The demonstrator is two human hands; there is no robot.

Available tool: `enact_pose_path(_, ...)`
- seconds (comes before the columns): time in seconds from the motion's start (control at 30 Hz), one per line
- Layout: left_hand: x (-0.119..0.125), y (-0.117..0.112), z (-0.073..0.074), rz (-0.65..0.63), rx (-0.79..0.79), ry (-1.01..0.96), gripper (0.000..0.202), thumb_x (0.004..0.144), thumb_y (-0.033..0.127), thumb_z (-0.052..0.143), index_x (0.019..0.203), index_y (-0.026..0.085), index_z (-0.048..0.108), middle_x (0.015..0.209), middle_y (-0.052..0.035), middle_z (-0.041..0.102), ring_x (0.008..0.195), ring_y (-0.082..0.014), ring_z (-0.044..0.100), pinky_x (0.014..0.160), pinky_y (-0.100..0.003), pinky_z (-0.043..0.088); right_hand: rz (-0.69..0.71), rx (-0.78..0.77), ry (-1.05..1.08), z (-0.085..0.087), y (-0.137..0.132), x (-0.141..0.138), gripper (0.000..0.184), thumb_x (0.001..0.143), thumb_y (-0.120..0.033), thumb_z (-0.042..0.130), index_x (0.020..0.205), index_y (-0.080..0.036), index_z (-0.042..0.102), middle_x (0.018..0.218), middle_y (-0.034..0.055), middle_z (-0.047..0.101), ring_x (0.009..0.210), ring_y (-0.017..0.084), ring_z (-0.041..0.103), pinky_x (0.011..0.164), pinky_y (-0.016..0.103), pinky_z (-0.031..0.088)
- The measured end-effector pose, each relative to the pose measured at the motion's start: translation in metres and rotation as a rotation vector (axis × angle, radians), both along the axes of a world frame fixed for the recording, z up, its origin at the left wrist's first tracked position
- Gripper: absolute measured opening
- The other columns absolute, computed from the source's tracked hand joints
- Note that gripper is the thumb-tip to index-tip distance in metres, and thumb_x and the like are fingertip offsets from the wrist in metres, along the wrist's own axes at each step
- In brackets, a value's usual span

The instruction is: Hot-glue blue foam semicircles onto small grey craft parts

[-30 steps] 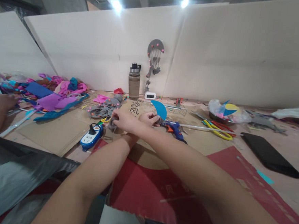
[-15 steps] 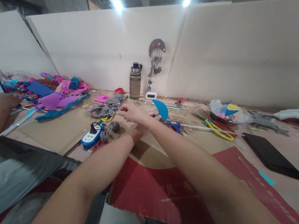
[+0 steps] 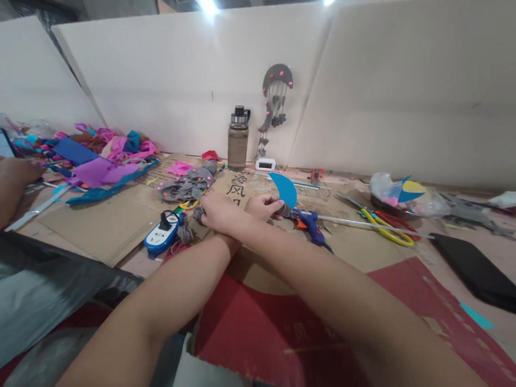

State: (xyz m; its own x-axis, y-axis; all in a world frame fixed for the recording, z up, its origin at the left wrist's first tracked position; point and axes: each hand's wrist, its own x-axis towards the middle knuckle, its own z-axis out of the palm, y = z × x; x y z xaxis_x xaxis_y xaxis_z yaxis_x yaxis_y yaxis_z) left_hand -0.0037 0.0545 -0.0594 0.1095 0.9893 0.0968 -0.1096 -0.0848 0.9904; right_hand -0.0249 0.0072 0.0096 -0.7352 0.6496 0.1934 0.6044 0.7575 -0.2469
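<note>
My forearms cross, the right one over the left. My left hand point(image 3: 262, 207) reaches beneath to the right side, its fingers closed on a blue crescent point(image 3: 285, 189) that looks like felt, held upright. A small grey bit shows by its fingertips. To the left, my right hand point(image 3: 216, 212) is closed at a ball of grey yarn point(image 3: 199, 215), its fingertips partly hidden. Yarn strands trail beside a blue-and-white power strip point(image 3: 163, 236). A blue glue gun point(image 3: 312, 225) lies just right of my left hand.
Grey felt pieces point(image 3: 183, 187) with pink dots lie behind my right hand. Yellow-handled scissors point(image 3: 388, 227), a bowl point(image 3: 383, 206) and a black phone-like slab point(image 3: 482, 271) are at right. A bottle point(image 3: 237, 142) stands by the wall. A co-worker's hand point(image 3: 16, 173) is at left.
My right hand has come down and slightly left onto the yarn ball. My left hand, with the blue crescent, shows more openly now. The view has shifted a little.
</note>
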Motion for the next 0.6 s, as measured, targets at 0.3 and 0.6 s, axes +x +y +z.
enact_pose_path(0.3, -0.007, 0.001, 0.002, -0.026, 0.015, 0.011, 0.015, 0.073, 0.028, 0.065, 0.068, 0.014, 0.06, 0.067, 0.0009, 0.058, 0.058, -0.0095, 0.056, 0.062, -0.027, 0.052, 0.032, 0.188, -0.098, -0.008, 0.008, -0.024, 0.022, 0.078, -0.006, 0.054, 0.094, -0.006, 0.07, 0.095, 0.0205, 0.069, 0.09, 0.031, 0.067, 0.076, 0.038, 0.053)
enact_pose_path(0.6, -0.009, 0.007, -0.008, -0.059, 0.063, 0.104, 0.018, 0.075, 0.033, 0.063, 0.071, 0.016, 0.059, 0.069, 0.0014, 0.058, 0.054, -0.0092, 0.057, 0.056, -0.024, 0.049, -0.026, 0.25, -0.042, -0.011, 0.014, -0.021, 0.029, 0.085, -0.006, 0.043, 0.106, -0.009, 0.062, 0.109, 0.0186, 0.063, 0.097, 0.025, 0.062, 0.08, 0.035, 0.051)
